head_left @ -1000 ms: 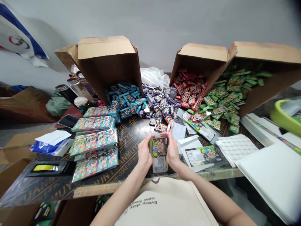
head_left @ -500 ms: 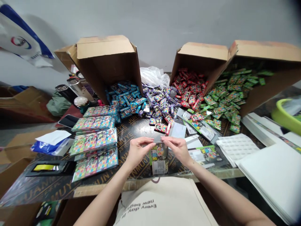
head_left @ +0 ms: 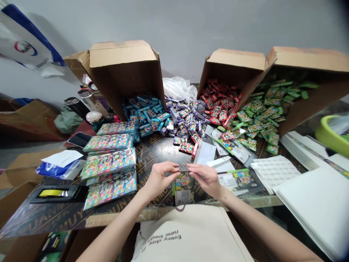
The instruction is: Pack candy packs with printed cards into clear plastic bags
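The change is in the grip. A second ago the palms cupped the pack [head_left: 184,183] from its 9 and 3 o'clock sides; now both hands are at its 12 o'clock edge, wrists spread wide. The left hand [head_left: 161,178] has its thumb drawn up nearly to its fingertips at the 11 o'clock corner, pinching there, and the right hand [head_left: 205,179] mirrors it at 1 o'clock. How much clear film lies between the tips is too faint to tell. The pack lies in front of the apron [head_left: 191,233], green-edged face up, its body left uncovered by the palms. Since half a second ago the hands and pack have come slightly towards 6 o'clock. I judge that the work has passed from the sides of the pack to its top edge.

Round about, nothing seems disturbed: stacks [head_left: 109,163] at 9 to 10 o'clock, blue boxes [head_left: 148,114] at 11, purple boxes [head_left: 187,116] at 12, red boxes [head_left: 221,105] at 1, green boxes [head_left: 257,123] at 2, and another pack [head_left: 242,178] at 3.
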The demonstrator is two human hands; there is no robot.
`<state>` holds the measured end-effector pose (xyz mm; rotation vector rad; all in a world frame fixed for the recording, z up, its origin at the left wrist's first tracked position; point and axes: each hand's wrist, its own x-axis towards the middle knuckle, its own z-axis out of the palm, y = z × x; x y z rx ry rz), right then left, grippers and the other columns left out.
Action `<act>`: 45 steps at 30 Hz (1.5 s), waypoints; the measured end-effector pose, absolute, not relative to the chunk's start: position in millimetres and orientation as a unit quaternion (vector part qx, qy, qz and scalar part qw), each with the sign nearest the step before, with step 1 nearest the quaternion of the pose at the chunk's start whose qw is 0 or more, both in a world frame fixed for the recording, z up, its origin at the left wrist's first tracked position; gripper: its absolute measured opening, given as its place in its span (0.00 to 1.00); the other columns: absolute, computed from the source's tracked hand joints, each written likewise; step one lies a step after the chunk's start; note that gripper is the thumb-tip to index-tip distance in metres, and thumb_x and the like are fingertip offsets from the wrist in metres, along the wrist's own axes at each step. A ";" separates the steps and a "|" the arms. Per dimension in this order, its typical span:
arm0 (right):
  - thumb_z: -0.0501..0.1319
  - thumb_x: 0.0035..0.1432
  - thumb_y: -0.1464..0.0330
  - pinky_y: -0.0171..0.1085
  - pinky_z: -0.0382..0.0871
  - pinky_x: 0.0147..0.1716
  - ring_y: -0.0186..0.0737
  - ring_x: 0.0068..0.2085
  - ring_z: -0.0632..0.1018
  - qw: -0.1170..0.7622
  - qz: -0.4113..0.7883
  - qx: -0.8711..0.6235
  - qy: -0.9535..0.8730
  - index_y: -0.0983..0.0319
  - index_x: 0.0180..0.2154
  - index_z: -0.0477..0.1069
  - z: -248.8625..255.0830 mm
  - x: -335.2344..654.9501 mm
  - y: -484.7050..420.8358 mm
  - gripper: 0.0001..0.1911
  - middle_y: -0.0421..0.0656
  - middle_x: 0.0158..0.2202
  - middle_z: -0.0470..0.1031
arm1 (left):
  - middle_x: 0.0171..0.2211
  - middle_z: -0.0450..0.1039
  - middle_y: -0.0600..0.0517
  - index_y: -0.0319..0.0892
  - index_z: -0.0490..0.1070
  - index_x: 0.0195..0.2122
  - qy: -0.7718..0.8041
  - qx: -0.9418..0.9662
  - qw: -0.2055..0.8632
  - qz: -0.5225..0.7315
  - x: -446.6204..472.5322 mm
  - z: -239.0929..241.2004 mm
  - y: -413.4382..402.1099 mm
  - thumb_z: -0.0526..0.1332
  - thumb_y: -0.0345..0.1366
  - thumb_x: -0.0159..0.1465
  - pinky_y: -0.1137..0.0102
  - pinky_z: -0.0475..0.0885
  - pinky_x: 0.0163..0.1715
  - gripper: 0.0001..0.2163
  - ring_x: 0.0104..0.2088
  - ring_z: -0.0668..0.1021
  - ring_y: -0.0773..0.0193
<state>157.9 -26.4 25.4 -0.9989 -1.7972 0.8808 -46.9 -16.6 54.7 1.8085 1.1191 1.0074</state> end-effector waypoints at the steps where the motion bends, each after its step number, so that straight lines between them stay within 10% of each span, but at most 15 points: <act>1: 0.58 0.55 0.67 0.47 0.64 0.49 0.45 0.48 0.72 0.442 0.350 -0.398 -0.724 0.56 0.40 0.73 22.2 158.7 -28.7 0.10 0.44 0.46 0.73 | 0.31 0.77 0.47 0.43 0.76 0.25 0.444 0.699 0.393 0.400 -46.9 53.3 -17.1 0.63 0.35 0.51 0.66 0.70 0.37 0.03 0.33 0.77 0.59; 6: 0.65 0.46 0.65 0.46 0.63 0.51 0.46 0.52 0.68 0.407 0.477 -0.428 -0.651 0.56 0.57 0.55 -7.9 156.7 -45.4 0.36 0.47 0.55 0.63 | 0.28 0.77 0.47 0.41 0.76 0.23 0.499 0.607 0.412 0.461 -60.6 47.3 -17.3 0.65 0.34 0.49 0.68 0.72 0.32 0.03 0.30 0.77 0.60; 11: 0.59 0.53 0.61 0.42 0.69 0.40 0.44 0.41 0.75 0.317 0.597 -0.416 -0.609 0.60 0.45 0.69 -38.1 146.5 -46.9 0.18 0.45 0.40 0.74 | 0.28 0.76 0.50 0.40 0.75 0.25 0.575 0.493 0.330 0.563 -87.6 43.1 -26.0 0.65 0.36 0.49 0.68 0.72 0.36 0.05 0.32 0.77 0.61; 24: 0.54 0.53 0.51 0.46 0.58 0.45 0.51 0.48 0.66 0.281 0.076 -0.556 -0.778 0.66 0.56 0.55 9.5 33.7 174.8 0.35 0.56 0.47 0.66 | 0.22 0.74 0.52 0.44 0.74 0.24 0.743 0.557 0.178 0.326 -134.7 -8.1 -74.2 0.61 0.46 0.52 0.71 0.66 0.26 0.11 0.22 0.73 0.62; 33: 0.53 0.56 0.71 0.44 0.49 0.49 0.43 0.46 0.65 0.223 0.004 -0.410 -0.884 0.63 0.38 0.69 23.0 14.5 161.7 0.09 0.47 0.39 0.71 | 0.33 0.75 0.45 0.38 0.72 0.38 0.574 0.330 0.573 0.483 -101.1 2.6 -31.8 0.60 0.49 0.53 0.70 0.71 0.27 0.20 0.30 0.77 0.61; 38: 0.54 0.57 0.67 0.46 0.49 0.52 0.43 0.48 0.66 0.262 0.051 -0.238 -0.934 0.57 0.43 0.68 -2.6 68.4 59.5 0.12 0.44 0.43 0.71 | 0.30 0.75 0.47 0.36 0.73 0.34 0.486 0.231 0.643 0.545 -82.9 -3.8 -0.5 0.61 0.46 0.52 0.72 0.70 0.27 0.17 0.27 0.76 0.66; 45: 0.63 0.43 0.60 0.47 0.51 0.55 0.50 0.56 0.60 0.287 0.221 -0.331 -0.871 0.61 0.58 0.51 13.7 131.0 19.3 0.41 0.51 0.56 0.58 | 0.23 0.74 0.50 0.35 0.74 0.27 0.465 0.324 0.709 0.421 -45.3 -11.2 0.4 0.63 0.42 0.51 0.73 0.67 0.26 0.13 0.23 0.73 0.67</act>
